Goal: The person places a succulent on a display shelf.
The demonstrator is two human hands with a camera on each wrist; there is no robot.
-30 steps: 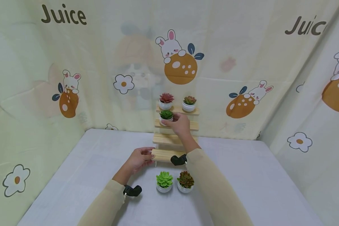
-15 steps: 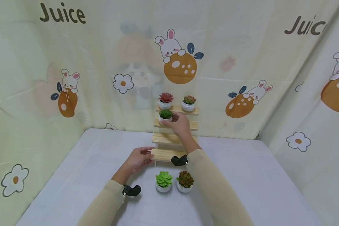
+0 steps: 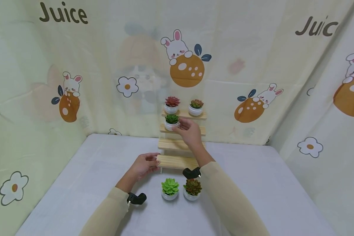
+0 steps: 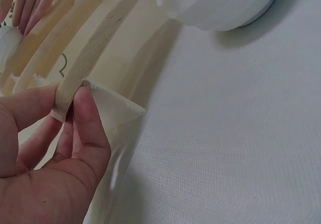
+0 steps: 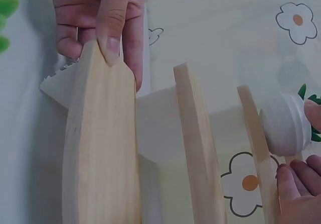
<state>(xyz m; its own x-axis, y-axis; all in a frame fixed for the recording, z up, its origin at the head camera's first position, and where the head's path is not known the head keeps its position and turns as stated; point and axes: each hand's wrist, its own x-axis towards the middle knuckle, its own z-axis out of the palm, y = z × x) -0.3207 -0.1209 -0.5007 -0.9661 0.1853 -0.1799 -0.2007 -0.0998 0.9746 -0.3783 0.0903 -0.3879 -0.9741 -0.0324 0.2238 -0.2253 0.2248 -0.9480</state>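
Note:
A wooden stepped plant stand (image 3: 177, 144) stands at the back of the table. My left hand (image 3: 143, 166) grips the left end of its lowest plank (image 5: 108, 148), thumb on one face and fingers on the other. On the second plank from the top, at its left end, sits a dark green succulent in a white pot (image 3: 172, 122). Just right of that pot is my right hand (image 3: 190, 132), fingers loosely spread; the thumb tip is at the pot's edge, and whether it touches I cannot tell. In the left wrist view the right fingers (image 4: 35, 8) look apart from the pot.
A red succulent (image 3: 171, 105) and a reddish-green succulent (image 3: 196, 107) stand on the top plank. On the table before the stand are a bright green succulent (image 3: 169, 189) and a brown-green succulent (image 3: 192, 189). A printed curtain (image 3: 224, 65) hangs behind.
My right hand has loosened from the dark green succulent's pot and shifted slightly right, the forearm with it. The pot stays on its plank. My left hand keeps its grip on the lowest plank.

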